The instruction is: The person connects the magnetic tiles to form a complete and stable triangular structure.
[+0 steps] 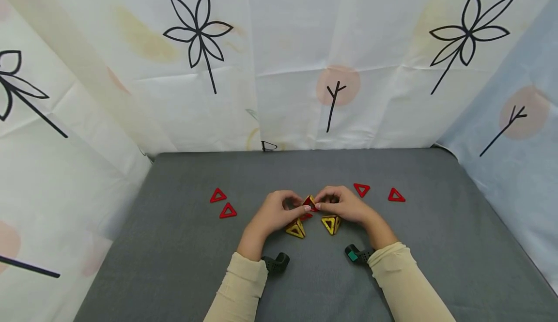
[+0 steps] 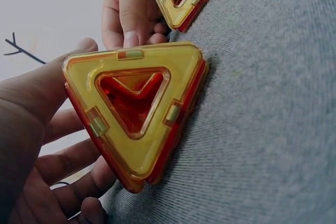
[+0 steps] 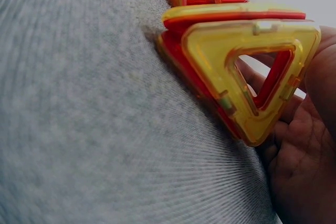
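In the head view the left hand (image 1: 275, 211) and the right hand (image 1: 348, 207) meet over the cloth, their thumbs and fingertips pinching a small red and yellow triangular piece (image 1: 310, 201) from either side. Below the left hand stands a yellow and red pyramid (image 1: 296, 229); a similar pyramid (image 1: 331, 224) is under the right hand. A red triangle (image 1: 306, 216) lies between them, partly covered. The left wrist view has the near pyramid (image 2: 137, 156) in front of the left palm (image 2: 26, 145). In the right wrist view the other pyramid (image 3: 207, 51) hides part of the right hand (image 3: 310, 129).
Two red triangles (image 1: 218, 195) (image 1: 228, 210) lie flat left of the hands. To the right are a red triangle (image 1: 361, 190) and one farther out (image 1: 396, 195). Patterned curtains (image 1: 287, 109) hang behind and beside the grey table (image 1: 183, 264).
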Demonstrator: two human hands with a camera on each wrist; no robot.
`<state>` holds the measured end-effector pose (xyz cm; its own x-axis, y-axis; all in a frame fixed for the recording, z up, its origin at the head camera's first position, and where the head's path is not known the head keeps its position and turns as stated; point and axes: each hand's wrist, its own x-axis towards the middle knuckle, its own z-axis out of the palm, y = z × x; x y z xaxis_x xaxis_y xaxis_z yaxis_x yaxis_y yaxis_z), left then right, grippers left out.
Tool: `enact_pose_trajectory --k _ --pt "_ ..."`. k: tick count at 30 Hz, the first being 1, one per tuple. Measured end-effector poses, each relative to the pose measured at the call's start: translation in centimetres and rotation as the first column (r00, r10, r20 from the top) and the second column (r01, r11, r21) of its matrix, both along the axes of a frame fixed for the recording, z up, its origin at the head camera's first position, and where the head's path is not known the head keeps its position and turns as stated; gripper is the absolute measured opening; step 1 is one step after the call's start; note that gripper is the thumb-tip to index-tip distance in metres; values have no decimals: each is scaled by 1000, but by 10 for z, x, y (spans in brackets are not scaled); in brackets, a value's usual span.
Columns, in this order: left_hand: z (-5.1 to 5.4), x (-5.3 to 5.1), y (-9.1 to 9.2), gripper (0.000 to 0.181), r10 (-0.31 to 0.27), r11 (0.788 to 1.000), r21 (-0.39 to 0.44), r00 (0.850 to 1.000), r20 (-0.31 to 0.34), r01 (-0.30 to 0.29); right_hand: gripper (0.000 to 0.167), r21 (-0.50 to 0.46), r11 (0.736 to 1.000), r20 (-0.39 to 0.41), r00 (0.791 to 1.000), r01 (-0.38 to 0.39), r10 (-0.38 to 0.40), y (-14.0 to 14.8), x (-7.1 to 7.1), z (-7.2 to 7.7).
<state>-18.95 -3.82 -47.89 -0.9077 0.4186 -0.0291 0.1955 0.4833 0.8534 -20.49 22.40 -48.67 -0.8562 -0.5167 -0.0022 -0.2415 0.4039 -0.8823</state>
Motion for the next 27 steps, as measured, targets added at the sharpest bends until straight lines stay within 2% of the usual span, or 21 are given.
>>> enact_pose_trajectory --k 4,10,13,19,27 --pt "0 -1 -1 40 0 1000 -14 1000 -9 0 15 3 1000 -3 1000 5 -5 0 -1 0" --pt "0 -3 -6 22 -20 999 -27 1000 -18 20 15 -4 1000 -4 1000 3 -3 0 -1 -1" --pt "0 -4 -7 22 -22 999 -38 1000 -10 22 16 -12 1000 -2 1000 3 -3 0 -1 0" --pt "-5 -6 -6 20 22 1000 -11 1000 -3 -22 15 -4 1000 9 1000 16 -16 -1 -1 0" --pt "-6 -8 -2 24 73 997 -29 997 -18 -74 16 15 998 29 997 66 -66 -4 0 1"
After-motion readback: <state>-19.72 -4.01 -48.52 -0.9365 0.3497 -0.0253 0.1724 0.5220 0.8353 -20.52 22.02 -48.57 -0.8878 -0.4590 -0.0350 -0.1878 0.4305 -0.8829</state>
